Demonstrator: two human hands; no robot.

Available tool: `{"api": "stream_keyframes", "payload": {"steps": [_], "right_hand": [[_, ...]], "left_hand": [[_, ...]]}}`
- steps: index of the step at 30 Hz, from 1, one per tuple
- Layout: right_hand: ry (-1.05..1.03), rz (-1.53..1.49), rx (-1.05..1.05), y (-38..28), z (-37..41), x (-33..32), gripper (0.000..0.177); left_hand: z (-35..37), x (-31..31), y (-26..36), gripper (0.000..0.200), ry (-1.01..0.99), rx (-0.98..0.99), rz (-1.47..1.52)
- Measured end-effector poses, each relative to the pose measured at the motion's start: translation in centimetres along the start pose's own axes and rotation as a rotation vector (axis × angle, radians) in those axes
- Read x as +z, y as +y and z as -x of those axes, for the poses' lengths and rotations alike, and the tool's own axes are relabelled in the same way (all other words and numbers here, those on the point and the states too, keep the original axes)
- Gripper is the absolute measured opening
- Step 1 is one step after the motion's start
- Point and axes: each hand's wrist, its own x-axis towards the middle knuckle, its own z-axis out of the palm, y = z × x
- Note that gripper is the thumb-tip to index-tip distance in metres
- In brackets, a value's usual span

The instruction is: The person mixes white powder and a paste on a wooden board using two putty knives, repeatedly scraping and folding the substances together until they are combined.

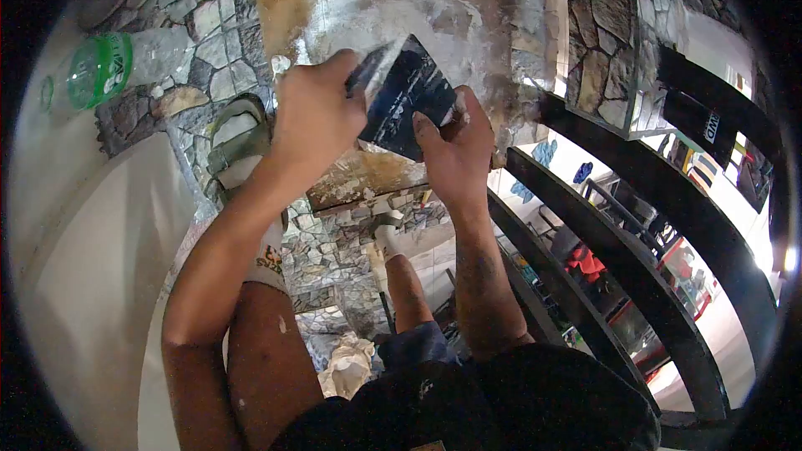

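A dark, flat rectangular piece (408,100) with white smears on its face is tilted above a stained board. My left hand (322,113) is closed on something at the piece's left side, where a pale strip shows; whether that strip is a separate blade or part of the piece, I cannot tell. At the lower right edge, my right hand (455,146) grips the dark piece, the thumb lying on its face. Beneath both hands, the brown board (351,188) carries whitish residue.
A plastic bottle with a green label (102,71) lies at the upper left on stone-patterned flooring (213,42). Black curved railing bars (576,234) run down the right, with cluttered items below. My sandalled feet are by the board. A crumpled pale bag (349,365) sits low in the middle.
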Motion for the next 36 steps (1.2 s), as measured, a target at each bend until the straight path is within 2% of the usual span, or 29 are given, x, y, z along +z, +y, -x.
{"api": "stream_keyframes", "payload": {"steps": [2, 6, 8, 9, 10, 11, 13, 14, 15, 20, 23, 25, 29, 32, 33, 34, 36], "right_hand": [[0.036, 0.060, -0.001, 1.2, -0.4, -0.2, 0.035], [0.075, 0.049, 0.100, 2.1, -1.1, -0.7, 0.035], [0.104, 0.036, 0.090, 2.0, -0.7, -1.9, 0.033], [0.083, 0.114, 0.025, 1.7, -0.3, -2.8, 0.032], [0.064, 0.187, -0.041, 1.1, 0.5, -3.8, 0.030], [0.045, 0.258, -0.109, 0.5, 1.3, -4.4, 0.029], [-0.163, 0.403, -0.340, -1.4, 2.7, -4.9, 0.027], [-0.266, 0.478, -0.453, -2.2, 3.6, -5.0, 0.026], [-0.383, 0.443, -0.430, -2.6, 4.5, -5.0, 0.018], [-0.552, 0.524, -0.778, -3.1, 4.0, -4.4, 0.019], [-0.637, 0.541, -0.669, -2.3, 1.8, -4.3, 0.030], [-0.530, 0.608, -0.797, -1.1, -0.7, -3.6, 0.037], [-0.397, 0.532, -0.587, 0.5, -5.1, -3.6, 0.034], [-0.249, 0.479, -0.411, 0.3, -4.3, -6.3, 0.032], [-0.194, 0.473, -0.344, 0.2, -3.4, -7.4, 0.031], [-0.136, 0.523, -0.226, 0.7, -2.6, -8.2, 0.032], [-0.014, 0.289, -0.131, 6.3, -1.6, -9.2, 0.025]], "left_hand": [[0.0, -0.7, 0.6, 0.010, -0.014, -0.059, 0.066], [0.9, -1.8, 2.0, 0.013, -0.021, -0.030, -0.008], [0.7, -1.9, 0.3, 0.016, -0.046, -0.210, 0.034], [0.4, -1.8, -1.0, 0.017, -0.056, -0.298, 0.052], [0.1, -1.3, -2.4, 0.019, 0.077, -0.199, 0.267], [0.7, -1.0, -3.5, 0.018, 0.069, -0.280, 0.392], [1.3, -1.4, -4.0, 0.018, 0.051, -0.450, 0.641], [1.6, -1.5, -4.3, 0.019, -0.008, -0.486, 0.643], [1.8, -1.4, -4.6, 0.019, -0.040, -0.497, 0.671], [1.8, -0.7, -3.8, 0.020, -0.121, -0.536, 0.697], [2.4, -0.1, -4.5, 0.022, -0.175, -0.561, 0.820], [2.4, -0.3, -4.5, 0.024, -0.182, -0.584, 0.864], [2.7, -0.7, -1.3, 0.019, -0.123, -0.714, 0.969], [2.9, -1.3, -2.6, 0.021, -0.150, -0.583, 0.744], [3.1, -1.5, -4.1, 0.024, -0.155, -0.475, 0.681], [3.5, -2.0, -4.8, 0.025, -0.146, -0.539, 0.716], [4.9, -2.6, -6.3, 0.027, -0.169, -0.602, 0.740]]}}
